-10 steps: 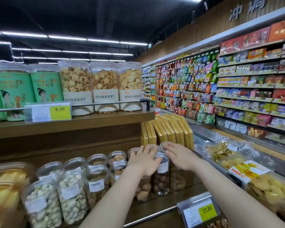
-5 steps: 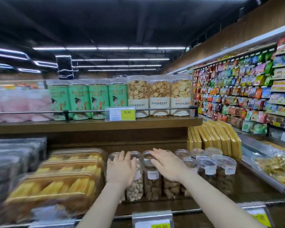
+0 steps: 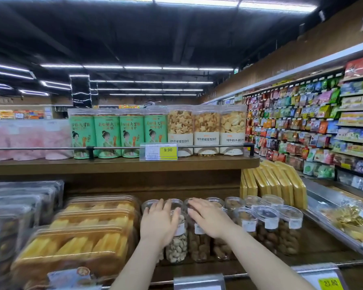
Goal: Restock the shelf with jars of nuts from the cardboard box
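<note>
Several clear plastic jars of nuts stand in rows on the lower wooden shelf (image 3: 314, 251). My left hand (image 3: 158, 223) lies flat, fingers apart, over the front of a pistachio jar (image 3: 177, 246) at the left end of the rows. My right hand (image 3: 209, 218) rests palm down on the lids of the brown nut jars (image 3: 198, 242) beside it, fingers spread. More jars of brown nuts (image 3: 269, 229) stand to the right, untouched. Neither hand grips a jar. The cardboard box is not in view.
Clear boxes of yellow cakes (image 3: 78, 235) sit left of the jars. The upper shelf (image 3: 122, 164) holds green tubs, biscuit jars and a 9.90 price tag (image 3: 158, 151). Yellow packs (image 3: 272, 183) stand behind right. A packed snack wall (image 3: 310, 126) runs along the right.
My view has swung left along the shelf. Both hands moved from the jars at the right end to those at the left end, ending flat on them.
</note>
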Demonstrator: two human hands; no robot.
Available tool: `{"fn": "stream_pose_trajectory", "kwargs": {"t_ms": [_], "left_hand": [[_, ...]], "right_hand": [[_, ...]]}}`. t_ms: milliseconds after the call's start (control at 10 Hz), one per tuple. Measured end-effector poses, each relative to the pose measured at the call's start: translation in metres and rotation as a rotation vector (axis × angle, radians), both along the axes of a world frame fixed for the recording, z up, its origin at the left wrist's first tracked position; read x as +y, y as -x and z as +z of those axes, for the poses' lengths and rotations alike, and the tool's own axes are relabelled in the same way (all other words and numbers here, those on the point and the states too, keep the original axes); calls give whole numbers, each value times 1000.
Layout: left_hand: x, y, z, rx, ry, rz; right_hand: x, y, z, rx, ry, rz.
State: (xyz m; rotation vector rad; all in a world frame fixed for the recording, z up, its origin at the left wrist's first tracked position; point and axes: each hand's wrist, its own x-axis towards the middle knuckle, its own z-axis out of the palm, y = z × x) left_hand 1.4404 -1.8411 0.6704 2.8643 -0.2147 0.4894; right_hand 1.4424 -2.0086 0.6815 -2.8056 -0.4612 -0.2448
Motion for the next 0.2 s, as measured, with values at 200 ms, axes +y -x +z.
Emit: {"fn": "stream_pose_trajectory", "kwargs": {"t_ms": [200], "left_hand": [[-3, 20, 20, -51, -22, -73]], "right_hand": [[-23, 27, 21, -31, 9, -91]]}}
